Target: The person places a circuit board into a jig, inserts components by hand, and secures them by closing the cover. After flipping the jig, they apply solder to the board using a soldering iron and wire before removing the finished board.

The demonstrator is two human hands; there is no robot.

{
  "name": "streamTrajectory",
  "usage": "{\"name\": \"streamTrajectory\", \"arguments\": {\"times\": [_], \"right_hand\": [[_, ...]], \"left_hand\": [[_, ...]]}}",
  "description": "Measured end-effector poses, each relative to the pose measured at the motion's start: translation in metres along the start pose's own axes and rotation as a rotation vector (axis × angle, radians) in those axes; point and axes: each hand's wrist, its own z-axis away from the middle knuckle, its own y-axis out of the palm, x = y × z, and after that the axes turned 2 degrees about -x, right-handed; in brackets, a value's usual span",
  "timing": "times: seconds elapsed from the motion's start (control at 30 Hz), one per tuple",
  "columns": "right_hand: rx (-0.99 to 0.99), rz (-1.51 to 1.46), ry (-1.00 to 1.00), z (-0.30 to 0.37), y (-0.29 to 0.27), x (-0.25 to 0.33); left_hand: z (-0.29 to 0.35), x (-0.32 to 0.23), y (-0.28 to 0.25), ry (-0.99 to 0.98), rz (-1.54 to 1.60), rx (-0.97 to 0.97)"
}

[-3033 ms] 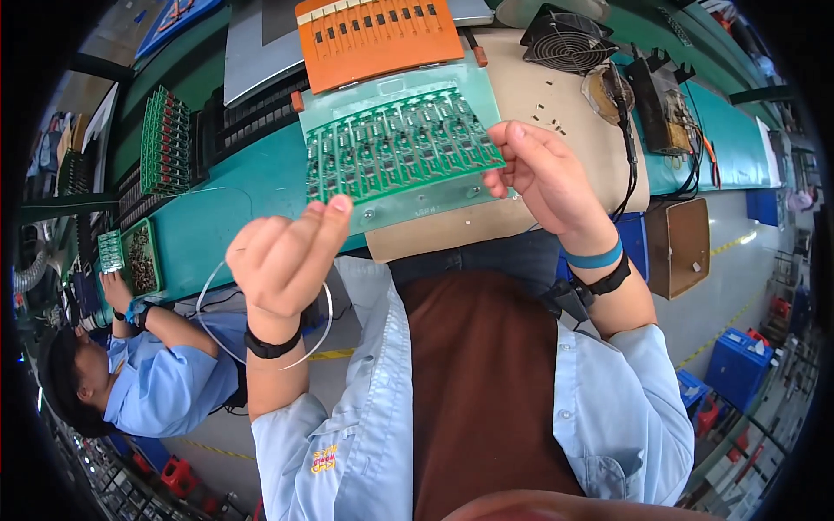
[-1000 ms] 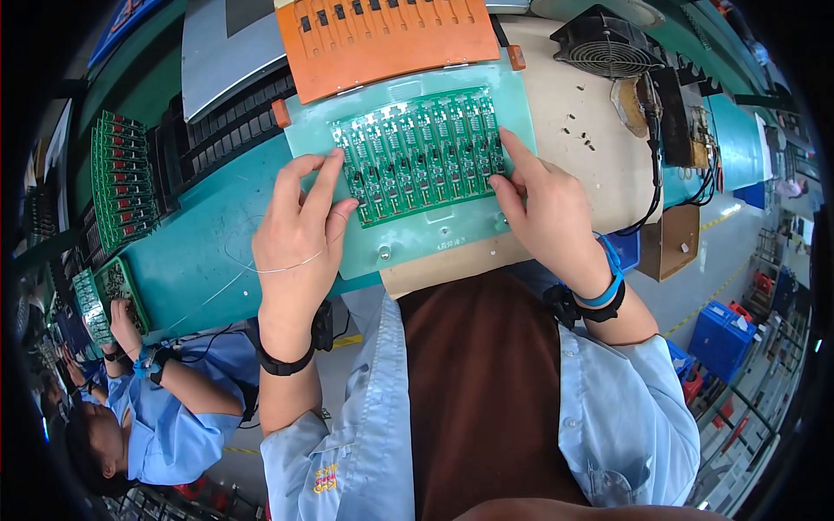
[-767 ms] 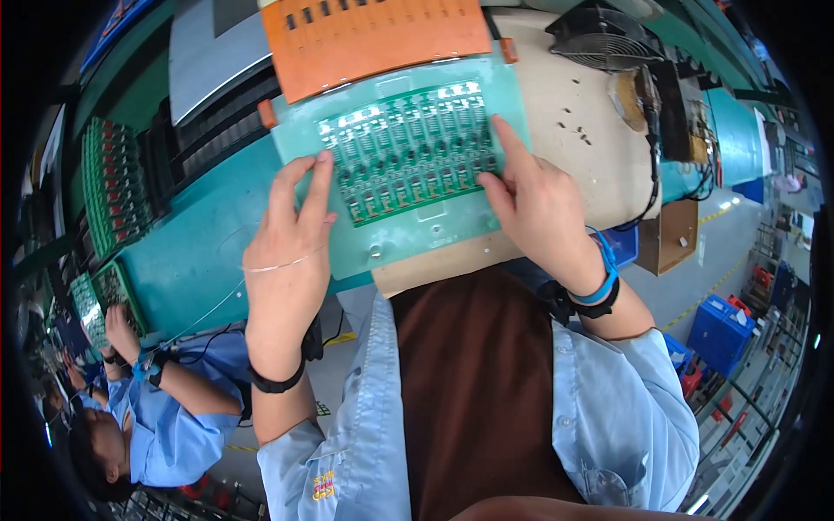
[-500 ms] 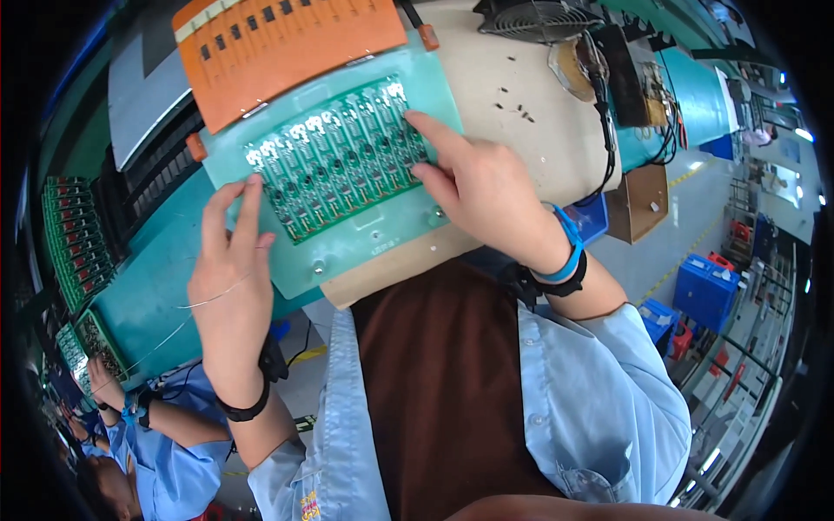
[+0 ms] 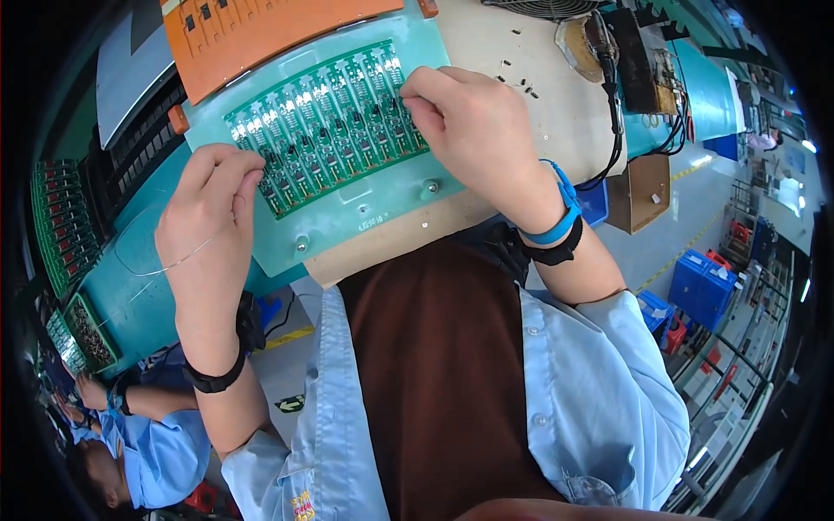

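Note:
A green circuit board panel, made of several narrow strips with small components, lies on a pale green fixture plate. My left hand pinches the panel's left edge between thumb and bent fingers. At the right edge, the thumb and forefinger of my right hand are closed in the same way. The exact contact is partly hidden by my fingers. An orange slotted holder with dark parts in it adjoins the plate's far side.
Small black parts lie loose on the beige board. A fan and a stand with cables are at the far right. More boards stand at left, near a parts bin and a co-worker.
Both hands have closed their fingers at the panel's edges, where the right forefinger was stretched out before. The whole bench view has shifted slightly up and left.

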Motion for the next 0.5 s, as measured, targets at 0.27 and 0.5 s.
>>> {"name": "streamTrajectory", "arguments": {"times": [0.27,0.5], "right_hand": [[0.072,0.158,-0.101,-0.0032,-0.0067,0.0071],[0.007,0.031,-0.036,-0.0015,-0.0036,0.0023]], "left_hand": [[-0.0047,-0.0035,0.0006,0.01,-0.049,-0.034],[-0.0012,-0.0025,-0.0002,-0.065,-0.114,0.007]]}}
